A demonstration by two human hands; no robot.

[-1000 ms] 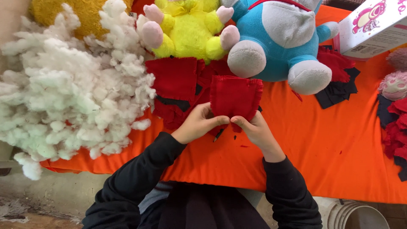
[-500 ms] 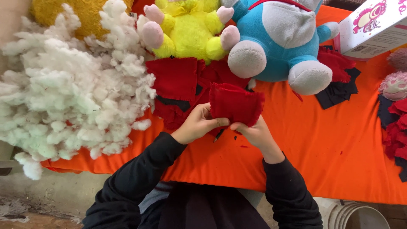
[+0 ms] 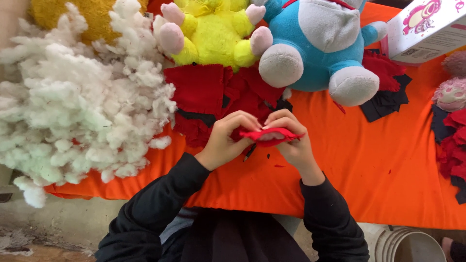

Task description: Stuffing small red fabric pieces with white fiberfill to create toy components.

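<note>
Here, along the left edge of the orange-covered table (image 3: 388,174), we see a large heap of white stuffing (image 3: 73,111), with part of a mustard-yellow plush (image 3: 73,12) behind it at the far left corner. Just right of the heap, a pile of red and black felt pieces (image 3: 208,97) lies on the table, and a yellow plush toy (image 3: 213,34) with pink feet rests at its far side.

Near the front edge, at the middle, our left hand (image 3: 228,140) and right hand (image 3: 289,145) meet, both in black sleeves. Together they grasp a small red felt piece (image 3: 269,136), held edge-on just above the cloth, in front of the felt pile. The left fingers curl over its left end; the right fingers pinch its right end, with something pale showing in the fold. We cannot tell what it is.

Further right, a blue and white plush toy (image 3: 320,43) lies at the far edge, its feet pointing toward us. More red and black scraps (image 3: 388,92) lie beside it. A white and pink carton (image 3: 427,29) sits at the far right corner, with a pink plush (image 3: 451,92) and further red scraps (image 3: 454,145) along the right edge. A white bucket (image 3: 410,245) stands below the front edge.
</note>
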